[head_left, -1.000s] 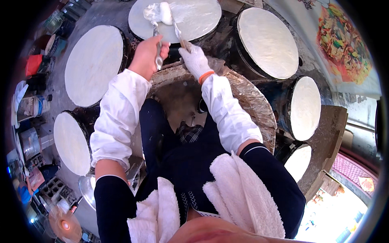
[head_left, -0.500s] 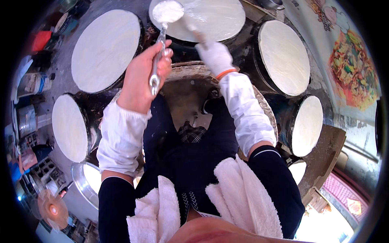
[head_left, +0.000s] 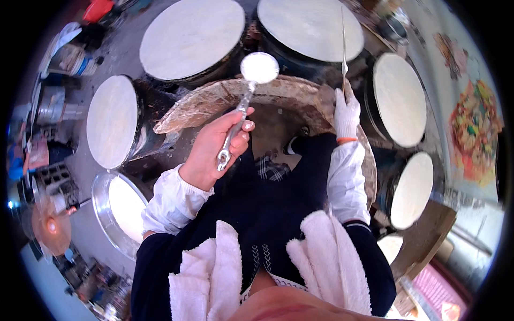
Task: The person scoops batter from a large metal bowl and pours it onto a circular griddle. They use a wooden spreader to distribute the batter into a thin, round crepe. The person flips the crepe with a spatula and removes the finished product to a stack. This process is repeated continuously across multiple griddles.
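My left hand [head_left: 217, 152], bare and closed, grips the metal handle of a ladle [head_left: 260, 68]. White batter coats the ladle's bowl, which is in front of the gap between the two far griddles. My right hand [head_left: 348, 115], in a white glove, is closed round the handle of a long thin spatula [head_left: 344, 56]. Its blade appears edge-on, pointing away from me across the right part of the far-middle griddle [head_left: 308, 24]. A smooth white batter layer covers that griddle. I cannot tell whether the blade touches it.
More white-covered round griddles ring me: far left [head_left: 193, 37], left [head_left: 112, 122], right [head_left: 399, 99] and near right [head_left: 411, 190]. A metal basin [head_left: 99, 199] of white liquid stands at near left. A curved, crusted ledge [head_left: 198, 102] runs before my knees; a fan [head_left: 51, 224] is beyond.
The view has turned left. The ladle has drawn back from over the far-middle griddle. My right hand has moved right, and the spatula now points straight away from me.
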Action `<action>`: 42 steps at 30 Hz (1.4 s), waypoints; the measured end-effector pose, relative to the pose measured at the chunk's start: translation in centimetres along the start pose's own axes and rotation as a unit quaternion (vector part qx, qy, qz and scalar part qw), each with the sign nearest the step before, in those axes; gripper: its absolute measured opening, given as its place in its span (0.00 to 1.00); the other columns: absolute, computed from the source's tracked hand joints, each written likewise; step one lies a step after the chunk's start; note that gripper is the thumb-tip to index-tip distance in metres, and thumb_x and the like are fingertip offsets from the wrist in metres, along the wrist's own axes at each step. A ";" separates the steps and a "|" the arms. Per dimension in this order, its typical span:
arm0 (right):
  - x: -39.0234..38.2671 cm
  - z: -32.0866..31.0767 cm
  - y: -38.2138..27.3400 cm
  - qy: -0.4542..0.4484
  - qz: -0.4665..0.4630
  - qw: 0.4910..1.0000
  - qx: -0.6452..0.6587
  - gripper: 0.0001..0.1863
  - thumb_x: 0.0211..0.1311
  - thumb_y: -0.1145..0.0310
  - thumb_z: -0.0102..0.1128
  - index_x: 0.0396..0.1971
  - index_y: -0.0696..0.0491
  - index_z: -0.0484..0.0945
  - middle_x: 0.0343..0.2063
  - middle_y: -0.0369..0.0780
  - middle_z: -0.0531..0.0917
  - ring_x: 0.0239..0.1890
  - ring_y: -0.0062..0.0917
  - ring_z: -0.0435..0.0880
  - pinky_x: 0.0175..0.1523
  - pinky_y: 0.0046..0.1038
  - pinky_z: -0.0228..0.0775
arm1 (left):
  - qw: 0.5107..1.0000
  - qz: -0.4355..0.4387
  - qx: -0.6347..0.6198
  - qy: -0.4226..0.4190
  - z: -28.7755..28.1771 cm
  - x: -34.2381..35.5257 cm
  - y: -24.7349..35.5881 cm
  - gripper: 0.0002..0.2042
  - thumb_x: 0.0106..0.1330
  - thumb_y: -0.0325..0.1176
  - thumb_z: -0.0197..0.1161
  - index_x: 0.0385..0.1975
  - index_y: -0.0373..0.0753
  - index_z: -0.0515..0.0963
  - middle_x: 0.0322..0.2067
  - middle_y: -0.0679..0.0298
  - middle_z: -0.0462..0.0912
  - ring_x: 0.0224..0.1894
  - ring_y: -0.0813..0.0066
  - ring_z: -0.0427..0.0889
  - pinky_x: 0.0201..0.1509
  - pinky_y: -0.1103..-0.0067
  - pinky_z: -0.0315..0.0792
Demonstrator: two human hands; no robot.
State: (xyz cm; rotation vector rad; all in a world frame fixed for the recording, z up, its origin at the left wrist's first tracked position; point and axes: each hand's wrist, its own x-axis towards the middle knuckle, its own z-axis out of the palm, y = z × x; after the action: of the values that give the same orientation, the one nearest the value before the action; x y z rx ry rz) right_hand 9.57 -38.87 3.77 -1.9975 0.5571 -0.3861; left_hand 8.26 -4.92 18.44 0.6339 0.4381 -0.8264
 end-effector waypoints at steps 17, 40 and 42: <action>-32.2 -8.6 -3.2 0.176 0.187 0.966 0.030 0.27 0.69 0.60 0.54 0.65 0.55 0.70 0.56 0.51 0.80 0.60 0.38 0.79 0.63 0.30 0.68 | 0.950 -0.239 0.117 -0.164 3.9 -2.4 -5.3 0.19 0.80 0.30 0.43 0.63 0.24 0.62 0.33 0.58 0.73 0.20 0.82 0.68 0.21 0.84 0.66; -39.7 -2.7 -8.9 0.506 0.268 0.819 0.045 0.20 0.68 0.57 0.58 0.50 0.58 0.79 0.31 0.45 0.85 0.36 0.31 0.85 0.44 0.31 0.74 | 0.806 -0.410 0.256 -0.341 8.9 1.9 -3.1 0.22 0.80 0.30 0.45 0.67 0.23 0.57 0.33 0.59 0.74 0.19 0.87 0.66 0.20 0.87 0.64; -40.7 -5.6 -8.8 0.551 0.292 0.777 0.084 0.17 0.68 0.58 0.58 0.44 0.57 0.81 0.24 0.40 0.82 0.30 0.25 0.83 0.37 0.30 0.74 | 0.801 -0.403 0.269 -0.353 9.7 1.5 -3.6 0.22 0.80 0.30 0.44 0.67 0.23 0.56 0.32 0.60 0.73 0.19 0.87 0.66 0.20 0.87 0.64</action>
State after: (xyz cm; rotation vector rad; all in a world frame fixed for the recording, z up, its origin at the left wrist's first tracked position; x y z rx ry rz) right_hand -25.55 -17.63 12.71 -1.1365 1.7367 -1.1611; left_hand 7.44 -14.09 23.44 0.5913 -0.2786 -1.9633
